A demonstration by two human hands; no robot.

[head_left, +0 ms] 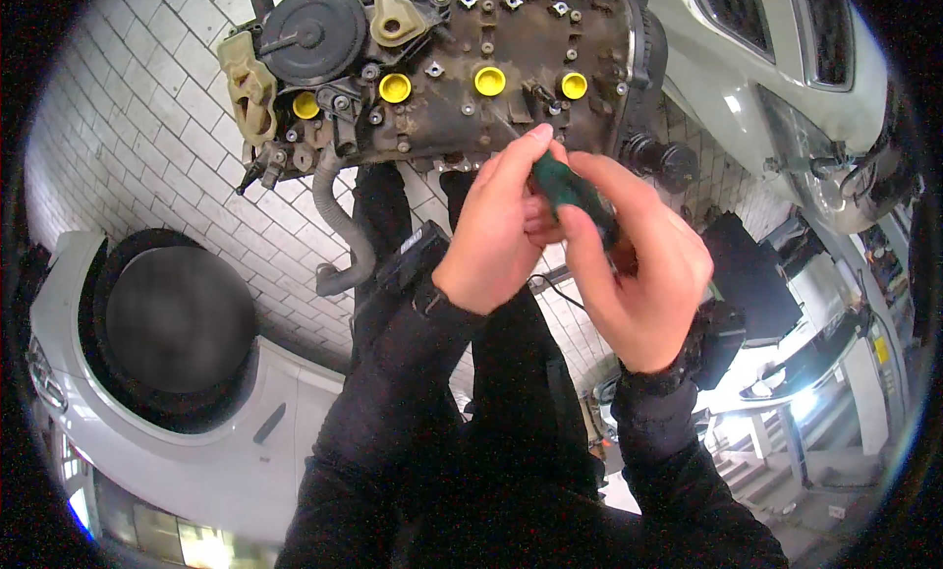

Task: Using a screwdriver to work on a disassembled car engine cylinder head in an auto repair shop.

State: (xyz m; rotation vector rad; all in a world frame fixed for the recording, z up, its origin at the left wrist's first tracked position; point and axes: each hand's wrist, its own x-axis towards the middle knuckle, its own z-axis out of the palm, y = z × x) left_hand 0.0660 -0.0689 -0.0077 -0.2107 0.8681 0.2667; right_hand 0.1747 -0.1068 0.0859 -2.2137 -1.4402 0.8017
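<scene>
A screwdriver with a dark green handle is held in front of the engine; its thin shaft points up and left toward the valve cover and is hard to make out. My right hand is closed around the handle, thumb and forefinger along its sides. Fingers curled, my left hand grips the same tool at the front of its handle, where the shaft begins. Yellow round plugs, among them a middle one and a right one, sit in the dirty dark cover just beyond my hands.
A ribbed grey hose hangs from the engine's left side, below a round black cover. White car panels stand at lower left and upper right. A black wheel is at left. Tiled floor lies below.
</scene>
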